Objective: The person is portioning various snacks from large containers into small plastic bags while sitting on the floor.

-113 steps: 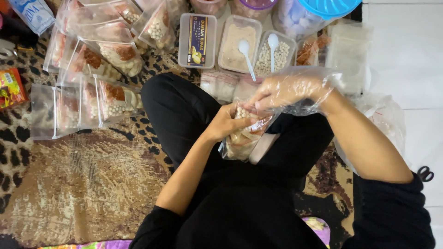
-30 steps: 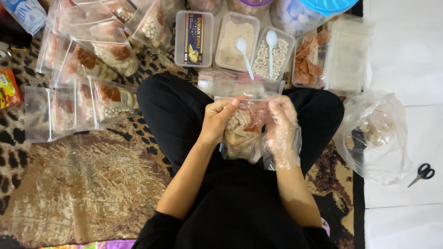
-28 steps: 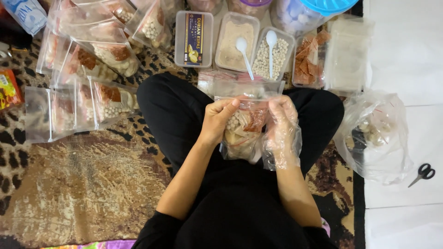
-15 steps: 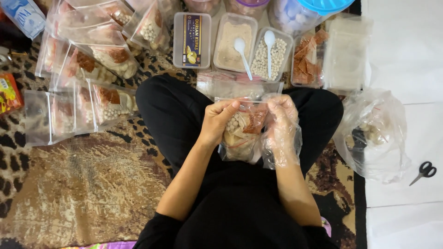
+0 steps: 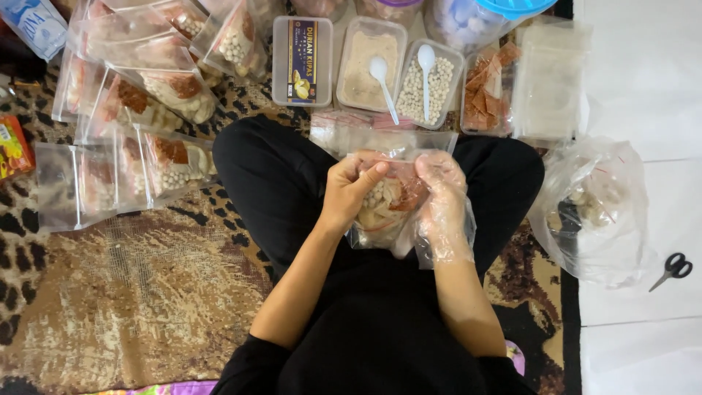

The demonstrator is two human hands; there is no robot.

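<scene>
- Your left hand (image 5: 349,194) is bare, fingers curled tight around the left side of the clear zip bag (image 5: 384,208), thumb pressed near its top edge.
- Your gloved right hand (image 5: 441,197) closes on the bag's right side.
- The bag sits over your lap, holding white balls and a red-brown packet.
- At 12 o'clock stand the open tubs (image 5: 369,62); at 3 o'clock, scissors (image 5: 673,269).
</scene>
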